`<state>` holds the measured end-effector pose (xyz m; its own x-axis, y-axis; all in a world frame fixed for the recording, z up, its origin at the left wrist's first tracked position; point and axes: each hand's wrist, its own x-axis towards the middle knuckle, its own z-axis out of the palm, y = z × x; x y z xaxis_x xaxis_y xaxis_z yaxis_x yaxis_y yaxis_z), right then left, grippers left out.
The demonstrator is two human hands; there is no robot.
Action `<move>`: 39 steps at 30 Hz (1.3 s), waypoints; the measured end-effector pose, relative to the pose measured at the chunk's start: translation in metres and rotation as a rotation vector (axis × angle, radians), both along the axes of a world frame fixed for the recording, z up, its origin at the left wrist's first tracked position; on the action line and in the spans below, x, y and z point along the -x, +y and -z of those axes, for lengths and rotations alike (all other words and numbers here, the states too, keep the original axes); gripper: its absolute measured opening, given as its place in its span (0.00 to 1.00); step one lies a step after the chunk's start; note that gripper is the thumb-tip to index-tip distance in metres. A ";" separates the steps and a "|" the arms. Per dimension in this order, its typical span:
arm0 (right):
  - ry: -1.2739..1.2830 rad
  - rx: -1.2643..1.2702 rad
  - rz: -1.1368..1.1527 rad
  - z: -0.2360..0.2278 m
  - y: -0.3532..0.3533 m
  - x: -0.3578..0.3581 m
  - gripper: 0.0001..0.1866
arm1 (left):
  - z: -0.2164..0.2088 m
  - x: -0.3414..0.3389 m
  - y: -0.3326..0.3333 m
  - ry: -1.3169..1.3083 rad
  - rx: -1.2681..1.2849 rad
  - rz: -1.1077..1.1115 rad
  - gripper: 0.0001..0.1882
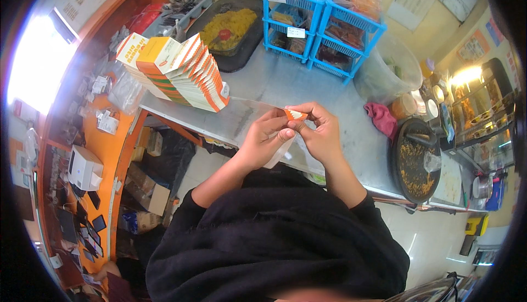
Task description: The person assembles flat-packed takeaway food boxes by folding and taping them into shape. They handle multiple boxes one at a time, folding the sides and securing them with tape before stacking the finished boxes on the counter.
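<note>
Both hands are closed at the front edge of the steel counter, gripping a small folded piece of orange-and-white card [296, 115]. My left hand [269, 137] pinches its left side, thumb pointing right. The fingers of my right hand [319, 129] close on the right end. Most of the piece is hidden by the fingers, so its full shape does not show. Something clear, like a plastic sheet [279, 158], shows below and behind the left hand. Left of the hands stands a stack of nested orange, white and green paper food boxes [178, 71].
Blue stacked baskets [315, 27] with bagged food stand at the back. A dark tray of yellow food [229, 30] is behind the boxes. To the right are a pink cloth [380, 119], a round black pan [416, 162] and a clear bin [388, 71].
</note>
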<state>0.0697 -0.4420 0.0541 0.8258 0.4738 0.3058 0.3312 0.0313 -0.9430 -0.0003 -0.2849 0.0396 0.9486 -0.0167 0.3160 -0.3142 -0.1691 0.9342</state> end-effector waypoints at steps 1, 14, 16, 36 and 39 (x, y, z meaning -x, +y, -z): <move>-0.013 0.015 0.017 0.001 0.000 0.001 0.12 | 0.001 0.000 -0.001 0.002 0.026 0.004 0.19; 0.006 -0.045 0.278 0.005 -0.011 -0.025 0.09 | -0.003 0.001 0.032 -0.016 0.228 -0.489 0.06; -0.284 0.196 0.447 0.008 -0.007 -0.022 0.11 | -0.001 0.003 0.027 -0.128 0.084 -0.504 0.06; -0.253 -0.011 0.062 0.009 0.030 0.023 0.03 | -0.001 0.011 0.009 -0.418 -0.012 -0.517 0.06; -0.056 -0.088 0.012 0.013 0.032 0.020 0.02 | -0.002 0.014 0.016 -0.505 -0.137 -0.510 0.04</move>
<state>0.0494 -0.4099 0.0408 0.8116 0.4336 0.3915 0.3842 0.1086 -0.9168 -0.0140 -0.2690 0.0414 0.5883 0.3177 0.7436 -0.5520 -0.5142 0.6564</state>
